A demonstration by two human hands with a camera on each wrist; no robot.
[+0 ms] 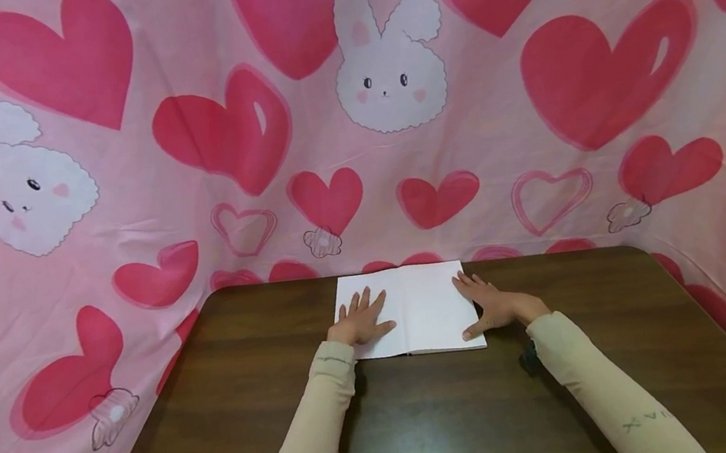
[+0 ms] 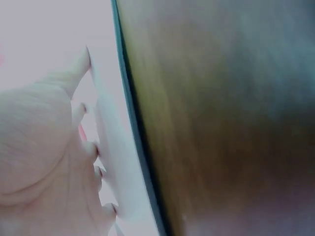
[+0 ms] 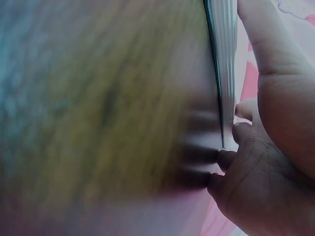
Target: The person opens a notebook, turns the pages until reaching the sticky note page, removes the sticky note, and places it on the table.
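An open book with blank white pages (image 1: 432,310) lies flat near the far edge of the table. On its left page rests my left hand (image 1: 358,321), fingers spread and thumb toward the centre fold. My right hand (image 1: 496,306) lies at the book's right edge, its thumb at the near right corner and fingertips at the page's edge. In the left wrist view the fingertips of the left hand (image 2: 44,142) meet the white page above a thin dark cover. The right wrist view shows the right hand (image 3: 268,147) beside the stacked page edges (image 3: 226,64).
The brown wooden table (image 1: 269,402) extends on both sides of the book and toward me. Behind and beside it hangs a pink cloth (image 1: 480,117) printed with red hearts and white rabbits. Dark wrist straps (image 1: 529,359) show under the sleeves.
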